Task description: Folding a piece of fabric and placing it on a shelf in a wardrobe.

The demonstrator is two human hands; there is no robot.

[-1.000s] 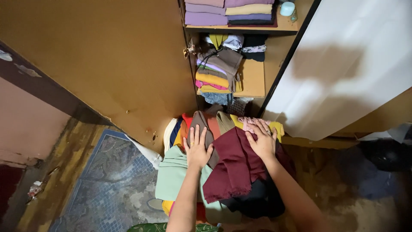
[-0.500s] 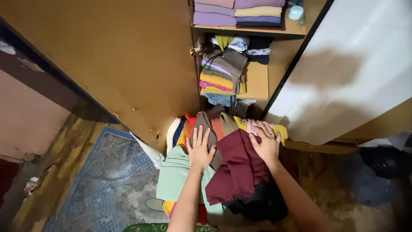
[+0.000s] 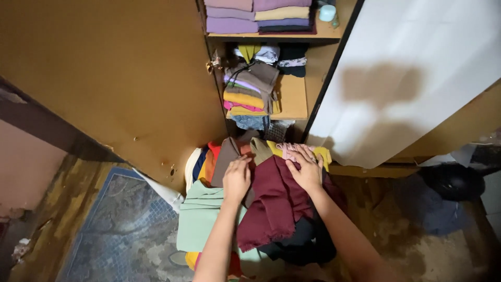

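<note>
A heap of folded cloths lies in front of an open wardrobe. A maroon cloth (image 3: pixel 271 201) lies on top of the heap, with a mint green cloth (image 3: pixel 198 214) to its left and a black one (image 3: pixel 302 243) beneath. My left hand (image 3: pixel 236 178) rests with curled fingers on a brown cloth (image 3: pixel 224 159) beside the maroon one. My right hand (image 3: pixel 305 169) presses flat on the maroon cloth's far edge, fingers reaching a pink cloth (image 3: pixel 289 150) and a yellow one (image 3: pixel 323 154).
The wardrobe's brown door (image 3: pixel 115 78) stands open on the left and a white door (image 3: pixel 412 78) on the right. Its shelves (image 3: pixel 292 99) hold stacks of folded cloths (image 3: pixel 248 91). A patterned blue rug (image 3: pixel 125 230) lies on the floor at left.
My left hand's fingers have curled in on the brown cloth. My right hand has slid a little toward the pink cloth. The view has shifted to the right.
</note>
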